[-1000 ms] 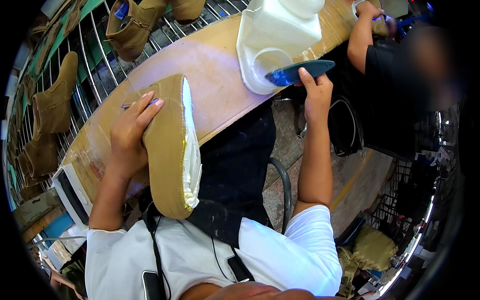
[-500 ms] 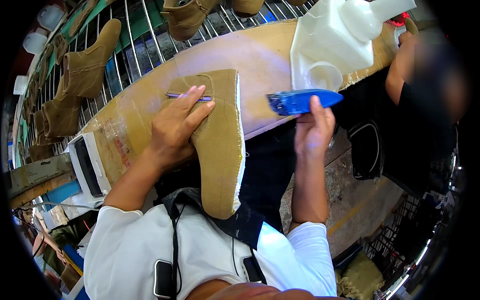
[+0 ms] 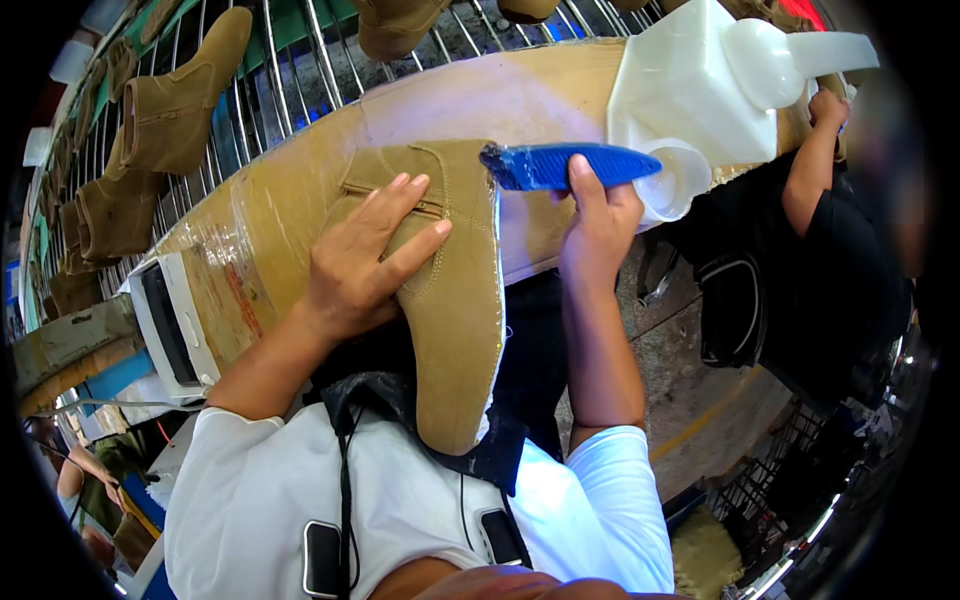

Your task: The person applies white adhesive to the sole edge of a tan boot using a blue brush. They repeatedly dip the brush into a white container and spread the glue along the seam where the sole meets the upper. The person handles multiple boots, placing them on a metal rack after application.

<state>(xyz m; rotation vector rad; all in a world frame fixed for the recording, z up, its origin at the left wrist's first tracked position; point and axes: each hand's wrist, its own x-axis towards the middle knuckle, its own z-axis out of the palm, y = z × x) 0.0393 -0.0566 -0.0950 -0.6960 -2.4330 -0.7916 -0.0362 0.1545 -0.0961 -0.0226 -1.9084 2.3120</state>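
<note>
- Moved since the earlier frame: right hand [image 3: 600, 225] and blue brush [image 3: 580, 168], from a place clear of the boot [image 3: 460, 320] to its far right corner, as I follow it remotely.
- Bench [image 3: 560, 90]: cardboard-covered, running from near left to far right.
- Rack [image 3: 324, 50]: metal bars beyond the bench, bearing tan boots [image 3: 170, 120] at far left.
- Co-worker's arm [image 3: 815, 180]: bare below a dark sleeve, at far right.
- White container [image 3: 690, 90]: on the bench at far right, with a round open mouth [image 3: 680, 180] on its near side.
- Boot: tan, lying on its side, shaft over the bench and toe reaching near, above the lap; its white sole edge [image 3: 499, 260] faces right.
- Left hand [image 3: 365, 265]: fingers spread and laid flat on the shaft.
- Right hand: thumb and fingers pinch the brush handle just left of the container's mouth.
- Brush: bristles point left and overlap the heel corner; I cannot tell how firmly they press.
- Zip [image 3: 430, 208]: on the shaft, partly under the left fingers.
</note>
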